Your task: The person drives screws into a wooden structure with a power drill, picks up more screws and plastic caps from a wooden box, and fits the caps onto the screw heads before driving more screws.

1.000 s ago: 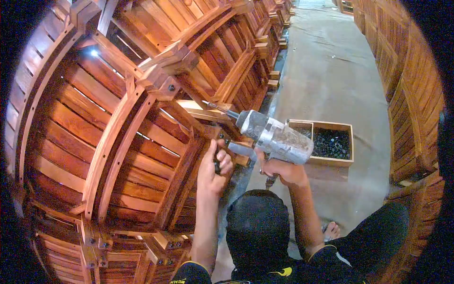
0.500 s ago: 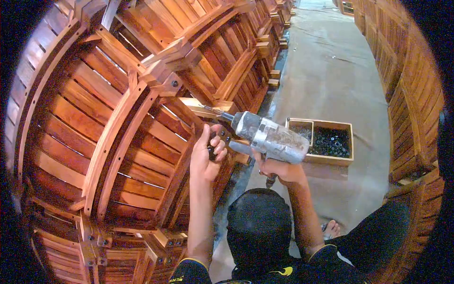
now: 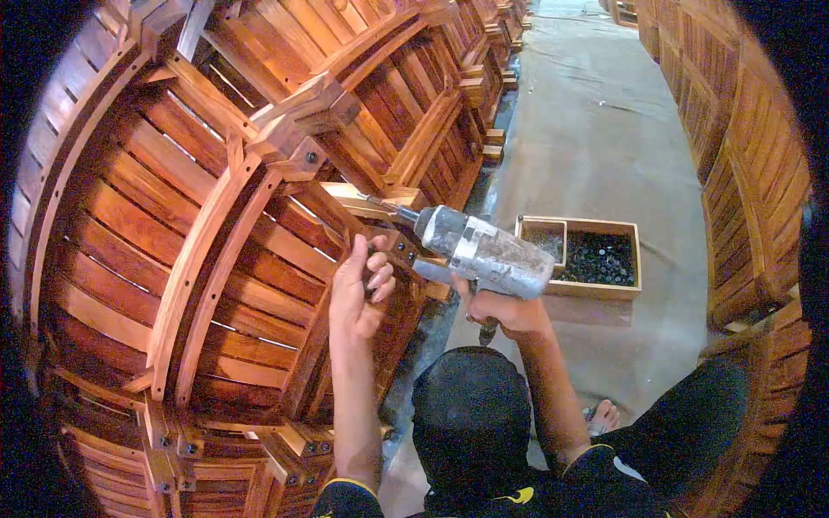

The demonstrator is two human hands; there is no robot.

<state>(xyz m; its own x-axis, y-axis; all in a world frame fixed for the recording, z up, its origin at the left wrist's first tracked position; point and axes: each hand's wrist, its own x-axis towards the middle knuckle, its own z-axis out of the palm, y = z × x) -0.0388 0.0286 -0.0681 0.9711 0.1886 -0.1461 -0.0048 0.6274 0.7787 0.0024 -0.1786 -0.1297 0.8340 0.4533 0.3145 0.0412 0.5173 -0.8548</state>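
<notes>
My right hand (image 3: 503,309) is wrapped around the handle of a worn silver impact wrench (image 3: 496,255). A thin bit extends from its dark nose towards the upper left, and its tip lies in front of a pale wooden block (image 3: 350,197) on the slatted chair frames. To the left, my left hand (image 3: 364,283) is raised with curled fingers, palm towards me. Something small and dark shows between its fingers, too covered to identify. Black bolt heads (image 3: 401,249) sit in the wood just behind the wrench.
A wooden box (image 3: 596,292) with two compartments stands on the covered floor (image 3: 596,155), holding many small dark fasteners. Rows of slatted wooden furniture (image 3: 207,250) fill the left side. More slatted wood (image 3: 743,173) lines the right. A black head covering (image 3: 471,406) occupies the lower middle.
Both hands and the wrench have shifted slightly left in view. My left hand has turned a little and sits slightly lower; the whole scene has also slid left a bit.
</notes>
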